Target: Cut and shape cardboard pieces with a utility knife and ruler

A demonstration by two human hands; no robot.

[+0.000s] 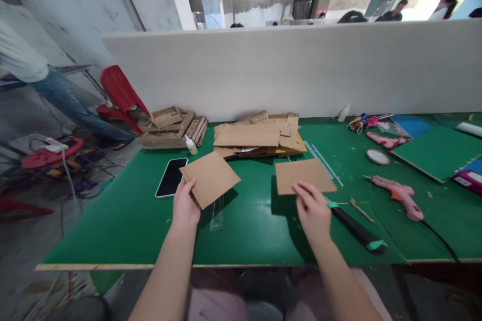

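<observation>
In the head view my left hand (187, 203) grips the left corner of a square piece of cardboard (211, 179), tilted above the green table. Thumb on top, it holds the piece over a clear ruler (217, 213). My right hand (313, 209) pinches the near edge of a second, rectangular piece of cardboard (304, 176), which casts a shadow on the table. Close to the right hand lies a knife with a black and green handle (357, 228). A phone (171, 178) lies left of the square piece.
Stacked cardboard (248, 136) and a cardboard structure (173, 128) stand along the white partition (263, 70). A glue bottle (191, 145) stands between them and the phone. On the right are a pink glue gun (401, 195), a tape roll (377, 156) and a green board (440, 150).
</observation>
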